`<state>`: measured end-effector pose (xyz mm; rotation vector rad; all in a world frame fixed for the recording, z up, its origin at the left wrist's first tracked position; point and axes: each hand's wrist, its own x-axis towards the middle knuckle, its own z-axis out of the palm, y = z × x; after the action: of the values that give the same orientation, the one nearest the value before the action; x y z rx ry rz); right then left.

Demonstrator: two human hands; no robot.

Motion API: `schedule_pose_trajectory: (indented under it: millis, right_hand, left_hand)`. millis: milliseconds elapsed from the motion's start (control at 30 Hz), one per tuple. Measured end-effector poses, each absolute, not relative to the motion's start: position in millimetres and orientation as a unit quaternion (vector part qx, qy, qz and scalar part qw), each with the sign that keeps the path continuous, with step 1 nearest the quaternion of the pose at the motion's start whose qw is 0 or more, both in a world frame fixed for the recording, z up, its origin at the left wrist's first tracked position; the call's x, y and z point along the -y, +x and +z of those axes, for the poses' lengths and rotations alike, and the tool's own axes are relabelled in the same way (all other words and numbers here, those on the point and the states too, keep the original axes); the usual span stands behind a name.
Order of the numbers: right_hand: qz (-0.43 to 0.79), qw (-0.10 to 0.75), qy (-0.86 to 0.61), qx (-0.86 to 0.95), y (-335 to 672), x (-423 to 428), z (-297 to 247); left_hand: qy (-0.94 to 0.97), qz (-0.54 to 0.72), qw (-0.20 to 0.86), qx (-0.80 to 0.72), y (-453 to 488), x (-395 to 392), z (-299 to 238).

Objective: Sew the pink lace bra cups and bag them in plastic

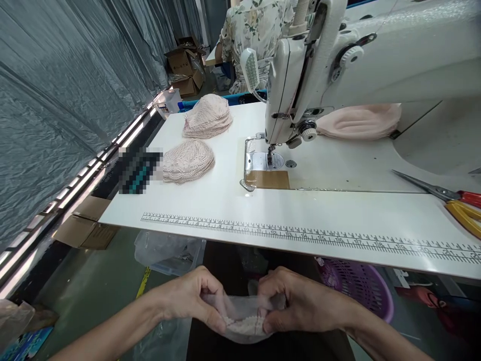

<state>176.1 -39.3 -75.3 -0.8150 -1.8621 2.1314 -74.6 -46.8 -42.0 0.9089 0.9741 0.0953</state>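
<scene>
Between my two hands, just below the table's front edge, is a piece of sheer pale fabric (246, 328) with a lace-like cream strip across it. My left hand (205, 301) pinches its left end between thumb and fingers. At the other end, my right hand (287, 301) grips it the same way, thumb pressed on the cloth. Farther off, on the white sewing table (210, 205), stands a sewing machine (289, 95). Two stacks of pink lace pieces, a nearer stack (190, 161) and a farther stack (208, 116), lie left of its needle.
Scissors (443, 192) with red and yellow handles lie at the table's right. Folded pink fabric (358, 121) sits under the machine arm. Below are a purple basket (361, 283) and a clear plastic bin (169, 253). A person in a floral top (255, 35) sits beyond the table.
</scene>
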Motion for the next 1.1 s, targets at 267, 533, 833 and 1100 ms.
schedule_pose_trajectory:
  millis: [267, 533, 833, 1100]
  right_hand:
    - [0.772, 0.107, -0.258, 0.571, 173, 41, -80]
    - [0.737, 0.113, -0.231, 0.625, 177, 35, -79]
    - [0.697, 0.127, -0.289, 0.644, 155, 46, -79]
    - [0.722, 0.101, -0.237, 0.642, 171, 39, -69]
  left_hand:
    - [0.390, 0.044, 0.788, -0.475, -64, 46, -50]
    - [0.372, 0.067, 0.788, -0.486, -65, 50, -48]
    - [0.373, 0.063, 0.760, -0.528, -54, 50, -45]
    - [0.424, 0.072, 0.762, -0.484, -66, 56, -46]
